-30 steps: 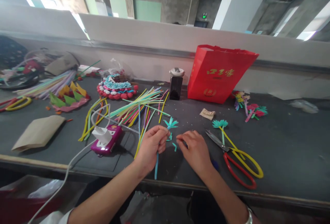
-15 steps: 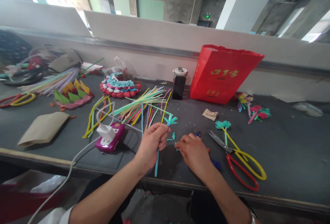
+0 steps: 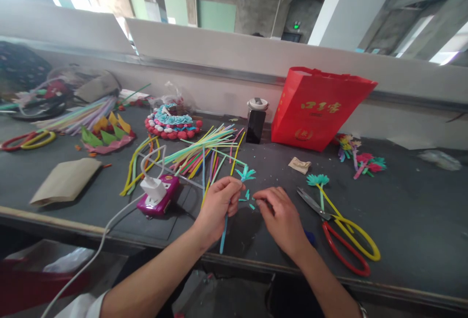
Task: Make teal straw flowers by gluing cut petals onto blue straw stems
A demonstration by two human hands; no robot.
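Observation:
My left hand (image 3: 221,201) is closed around the blue stem (image 3: 224,235) of a pipe-cleaner flower. The flower's turquoise petals (image 3: 245,173) spread out above my thumb, and the stem's lower end points toward the table's front edge. My right hand (image 3: 281,215) is low over the table, its fingers curled and thumb and forefinger close together; what lies between the tips is too small to make out. Short turquoise pieces (image 3: 252,207) lie between my hands. To the right, large scissors (image 3: 325,215) with red and yellow handles rest beside a finished-looking turquoise flower (image 3: 318,180).
Loose pipe cleaners (image 3: 208,145) lie in a pile behind my left hand. A purple power adapter (image 3: 161,196) with a white charger and cable is at left. A phone (image 3: 256,126) leans on a cup; a red bag (image 3: 318,108) stands behind. A blue item (image 3: 310,236) is partly hidden.
My right hand has shifted slightly right and its fingers have drawn closer together, uncovering a turquoise piece. My left hand keeps the flower. The view has tilted slightly.

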